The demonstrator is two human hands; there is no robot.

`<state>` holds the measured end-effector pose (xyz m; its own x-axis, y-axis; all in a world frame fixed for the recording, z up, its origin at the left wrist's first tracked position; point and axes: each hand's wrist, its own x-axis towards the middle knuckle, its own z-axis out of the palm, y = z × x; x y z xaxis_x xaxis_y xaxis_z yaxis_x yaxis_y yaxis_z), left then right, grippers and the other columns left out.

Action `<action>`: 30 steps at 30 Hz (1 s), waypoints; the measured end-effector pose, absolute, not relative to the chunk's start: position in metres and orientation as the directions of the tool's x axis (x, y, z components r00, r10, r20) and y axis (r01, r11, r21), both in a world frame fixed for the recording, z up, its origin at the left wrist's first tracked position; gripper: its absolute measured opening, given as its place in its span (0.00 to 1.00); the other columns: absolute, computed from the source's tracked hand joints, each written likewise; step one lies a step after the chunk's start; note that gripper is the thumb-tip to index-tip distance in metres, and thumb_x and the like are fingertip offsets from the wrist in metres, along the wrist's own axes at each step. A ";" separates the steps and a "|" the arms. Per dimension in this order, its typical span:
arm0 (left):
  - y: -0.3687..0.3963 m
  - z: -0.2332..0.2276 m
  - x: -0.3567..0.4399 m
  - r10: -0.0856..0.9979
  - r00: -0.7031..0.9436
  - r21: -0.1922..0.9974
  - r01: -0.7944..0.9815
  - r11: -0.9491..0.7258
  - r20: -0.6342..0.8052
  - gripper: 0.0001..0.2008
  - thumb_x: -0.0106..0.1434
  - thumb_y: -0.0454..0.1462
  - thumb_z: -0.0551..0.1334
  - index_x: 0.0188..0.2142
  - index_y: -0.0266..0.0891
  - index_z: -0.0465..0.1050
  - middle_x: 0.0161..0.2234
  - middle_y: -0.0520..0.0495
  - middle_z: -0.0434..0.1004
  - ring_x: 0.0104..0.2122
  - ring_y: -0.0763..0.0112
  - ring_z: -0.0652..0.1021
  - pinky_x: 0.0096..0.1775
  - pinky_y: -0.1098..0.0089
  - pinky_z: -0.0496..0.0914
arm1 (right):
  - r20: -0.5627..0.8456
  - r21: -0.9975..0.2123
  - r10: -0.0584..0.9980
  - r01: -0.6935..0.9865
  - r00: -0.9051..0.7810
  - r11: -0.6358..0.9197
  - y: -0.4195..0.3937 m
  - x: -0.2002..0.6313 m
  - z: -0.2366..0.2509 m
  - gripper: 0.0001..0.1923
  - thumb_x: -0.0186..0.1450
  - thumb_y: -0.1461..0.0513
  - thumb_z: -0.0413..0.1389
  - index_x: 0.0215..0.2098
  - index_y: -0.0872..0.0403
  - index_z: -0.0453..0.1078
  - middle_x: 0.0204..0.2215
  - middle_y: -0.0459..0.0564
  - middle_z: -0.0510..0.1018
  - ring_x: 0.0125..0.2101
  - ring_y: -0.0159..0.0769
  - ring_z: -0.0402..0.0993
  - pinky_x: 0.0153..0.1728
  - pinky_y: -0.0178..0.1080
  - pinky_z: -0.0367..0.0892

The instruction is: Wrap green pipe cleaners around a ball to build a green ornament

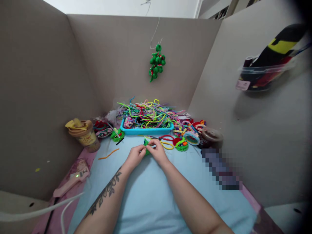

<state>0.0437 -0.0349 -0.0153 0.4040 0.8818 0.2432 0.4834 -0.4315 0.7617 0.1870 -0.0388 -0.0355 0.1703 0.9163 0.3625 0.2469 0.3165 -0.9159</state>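
Observation:
My left hand [135,156] and my right hand [158,151] meet over the light blue mat [151,195], both pinching a small green pipe-cleaner piece [147,145] between their fingertips. Most of that piece is hidden by my fingers. Just behind my hands stands a blue tray [146,130] heaped with several colourful pipe cleaners [148,113]. Red-handled scissors [165,139] lie just beyond my right hand.
A tan lidded cup [84,135] stands at the left. A loose orange pipe cleaner [109,154] lies on the mat. Finished green and red pipe-cleaner figures [181,144] lie at the right, and a pink glue gun [73,180] at the near left. A green ornament [156,63] hangs on the grey back wall.

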 end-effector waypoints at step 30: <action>-0.033 -0.005 0.032 0.899 0.437 0.996 0.092 -0.007 -0.034 0.16 0.51 0.45 0.64 0.29 0.32 0.75 0.25 0.46 0.74 0.26 0.72 0.71 0.30 0.71 0.65 | 0.428 -0.886 0.893 0.129 -0.139 0.445 -0.047 0.207 -0.016 0.05 0.60 0.58 0.52 0.30 0.51 0.65 0.37 0.48 0.72 0.42 0.38 0.69 0.46 0.43 0.61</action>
